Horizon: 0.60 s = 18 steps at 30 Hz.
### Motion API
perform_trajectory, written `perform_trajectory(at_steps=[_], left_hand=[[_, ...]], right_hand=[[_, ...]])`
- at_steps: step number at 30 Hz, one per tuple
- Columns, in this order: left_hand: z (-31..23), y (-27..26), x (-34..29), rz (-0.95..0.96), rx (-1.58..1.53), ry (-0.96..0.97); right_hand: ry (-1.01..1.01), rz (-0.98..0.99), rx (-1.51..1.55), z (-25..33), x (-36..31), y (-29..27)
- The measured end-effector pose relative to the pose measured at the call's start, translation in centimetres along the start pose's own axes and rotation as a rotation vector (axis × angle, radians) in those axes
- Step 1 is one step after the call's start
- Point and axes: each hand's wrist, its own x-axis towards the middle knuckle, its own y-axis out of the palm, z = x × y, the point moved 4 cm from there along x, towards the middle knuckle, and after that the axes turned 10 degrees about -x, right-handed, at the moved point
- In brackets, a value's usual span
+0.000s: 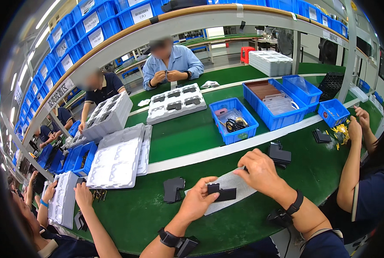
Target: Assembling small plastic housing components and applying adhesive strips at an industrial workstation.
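Observation:
My left hand [195, 203] grips a flat black L-shaped battery pack [225, 195] by its left end, thumb on top. The pack is over a light grey mat [231, 180] on the green table. Up and to the right, my right hand [260, 170] is closed in a pinch above the mat's far right corner. Whatever its fingertips hold, if anything, is too small to make out. A pile of similar black pieces [173, 189] lies left of the mat. Another black stack [279, 155] sits beyond my right hand.
Across the table stand a blue bin of small parts [232, 124] and a larger blue bin [271, 101]. White trays [116, 155] are stacked at left. Co-workers' arms reach in at left [90, 210] and at right [351, 159], beside yellow pieces [340, 134].

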Motion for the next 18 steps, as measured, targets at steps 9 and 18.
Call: perform_trajectory(at_steps=[9, 18], left_hand=[[-3.0, -8.2, 0.0, -0.501, -0.046, 0.173], [-2.0, -10.4, -0.3, -0.639, 0.622, 0.197]], right_hand=[[0.125, 0.215, -0.249, -1.6, -0.8, 0.1], [0.134, 0.355, -0.332, -1.3, -0.9, 0.2]])
